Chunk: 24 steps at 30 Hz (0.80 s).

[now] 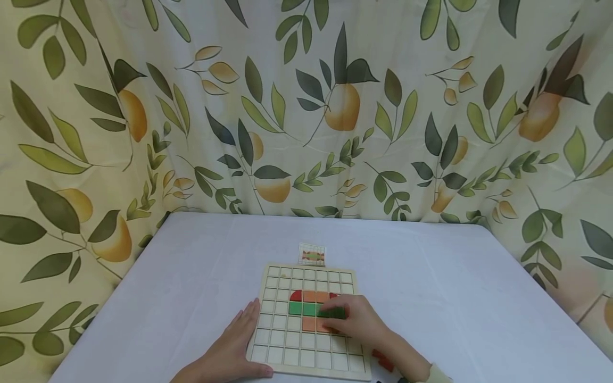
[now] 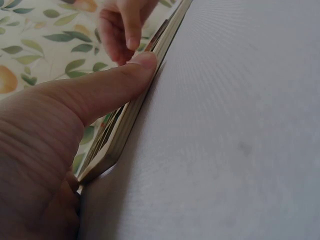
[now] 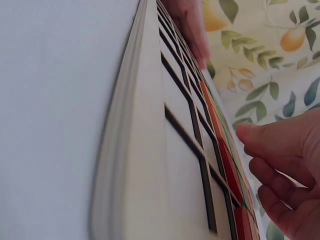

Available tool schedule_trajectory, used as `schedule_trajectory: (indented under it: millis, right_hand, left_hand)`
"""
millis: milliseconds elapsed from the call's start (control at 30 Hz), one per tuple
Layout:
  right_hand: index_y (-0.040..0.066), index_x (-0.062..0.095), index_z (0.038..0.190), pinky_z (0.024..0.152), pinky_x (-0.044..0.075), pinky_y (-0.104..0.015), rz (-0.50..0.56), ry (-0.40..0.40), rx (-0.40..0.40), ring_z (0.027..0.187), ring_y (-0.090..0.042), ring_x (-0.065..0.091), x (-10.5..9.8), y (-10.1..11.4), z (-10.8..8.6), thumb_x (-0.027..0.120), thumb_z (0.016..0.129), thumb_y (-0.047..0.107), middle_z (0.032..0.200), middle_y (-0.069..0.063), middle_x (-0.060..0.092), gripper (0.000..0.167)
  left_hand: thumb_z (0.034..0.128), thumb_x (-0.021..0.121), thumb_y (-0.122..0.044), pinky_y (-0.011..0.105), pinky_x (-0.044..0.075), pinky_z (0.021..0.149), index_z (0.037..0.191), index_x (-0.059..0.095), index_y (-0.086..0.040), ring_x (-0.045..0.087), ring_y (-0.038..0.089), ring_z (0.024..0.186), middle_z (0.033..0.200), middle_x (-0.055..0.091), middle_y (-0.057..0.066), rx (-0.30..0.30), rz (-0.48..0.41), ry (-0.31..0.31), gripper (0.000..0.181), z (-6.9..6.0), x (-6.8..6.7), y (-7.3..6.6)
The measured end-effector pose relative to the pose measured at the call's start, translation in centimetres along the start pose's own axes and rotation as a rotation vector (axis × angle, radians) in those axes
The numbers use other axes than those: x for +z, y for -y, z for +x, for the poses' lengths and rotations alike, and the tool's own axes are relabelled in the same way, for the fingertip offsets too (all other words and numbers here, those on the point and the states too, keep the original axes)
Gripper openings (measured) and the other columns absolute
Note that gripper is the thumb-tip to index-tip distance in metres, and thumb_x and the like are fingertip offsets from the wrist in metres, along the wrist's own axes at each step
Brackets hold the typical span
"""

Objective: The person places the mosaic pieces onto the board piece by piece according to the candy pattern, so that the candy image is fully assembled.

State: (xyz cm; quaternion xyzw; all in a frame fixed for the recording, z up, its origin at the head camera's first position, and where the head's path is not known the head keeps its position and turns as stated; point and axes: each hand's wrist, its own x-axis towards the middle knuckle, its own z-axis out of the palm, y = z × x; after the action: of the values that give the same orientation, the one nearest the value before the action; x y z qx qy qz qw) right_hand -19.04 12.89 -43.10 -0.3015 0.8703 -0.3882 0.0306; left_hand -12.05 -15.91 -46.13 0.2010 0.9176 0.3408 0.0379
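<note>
A wooden grid board (image 1: 292, 355) lies on the white table, with coloured tiles set in its middle squares. A red rounded tile (image 1: 296, 296) and orange tiles (image 1: 316, 297) make the upper row. Below them runs a row of green tiles (image 1: 295, 308), then orange tiles (image 1: 309, 324). My left hand (image 1: 230, 343) rests along the board's left side, its thumb (image 2: 117, 82) on the near edge. Over the right end of the rows hovers my right hand (image 1: 356, 322), thumb and forefinger apart; no piece shows between its fingers (image 3: 275, 140). It hides some tiles in the head view.
A small card (image 1: 312, 255) with a coloured grid pattern lies just beyond the board's far edge. Loose red pieces (image 1: 383, 360) are by the board's near right corner, partly behind the right forearm. A leaf-and-fruit patterned curtain (image 1: 306, 159) hangs behind the table.
</note>
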Motion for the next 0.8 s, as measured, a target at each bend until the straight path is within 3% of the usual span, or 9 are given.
schedule_trajectory:
  millis: [200, 333, 467, 800]
  right_hand:
    - [0.014, 0.072, 0.096, 0.087, 0.047, -0.040, 0.000, -0.032, 0.061, 0.094, -0.012, 0.059, -1.3, -0.1, -1.4, 0.075, 0.078, 0.020, 0.094, 0.009, 0.067, 0.019]
    - [0.016, 0.072, 0.097, 0.089, 0.043, -0.050, 0.049, -0.049, 0.157, 0.097, -0.017, 0.058, -2.3, -0.2, -2.2, 0.075, 0.077, 0.020, 0.094, 0.008, 0.066, 0.021]
    - [0.019, 0.072, 0.097, 0.089, 0.043, -0.052, 0.073, -0.051, 0.250, 0.100, -0.020, 0.055, -3.0, -0.6, -3.0, 0.075, 0.077, 0.022, 0.094, 0.010, 0.065, 0.020]
    - [0.019, 0.072, 0.095, 0.085, 0.045, -0.051, -0.004, -0.019, 0.240, 0.096, -0.021, 0.058, -4.1, -1.2, -5.1, 0.076, 0.075, 0.024, 0.095, 0.008, 0.066, 0.020]
  left_hand:
    - [0.0600, 0.067, -0.070, 0.007, -0.012, 0.099, 0.144, 0.009, 0.005, 0.007, 0.031, 0.138, 0.151, 0.010, 0.018, 0.018, 0.009, -0.009, 0.127, 0.0, 0.0, 0.1]
    - [0.0603, 0.067, -0.070, 0.008, -0.012, 0.099, 0.144, 0.009, 0.006, 0.007, 0.031, 0.138, 0.151, 0.010, 0.019, 0.026, 0.008, -0.013, 0.127, 0.0, 0.0, 0.1]
    - [0.0603, 0.067, -0.069, 0.009, -0.011, 0.100, 0.144, 0.009, 0.006, 0.007, 0.031, 0.138, 0.151, 0.010, 0.019, 0.031, 0.005, -0.014, 0.127, -0.1, -0.1, 0.1]
    - [0.0600, 0.068, -0.069, 0.008, -0.012, 0.099, 0.144, 0.009, 0.006, 0.007, 0.031, 0.138, 0.151, 0.009, 0.019, 0.017, -0.001, -0.014, 0.127, -0.1, -0.1, 0.0]
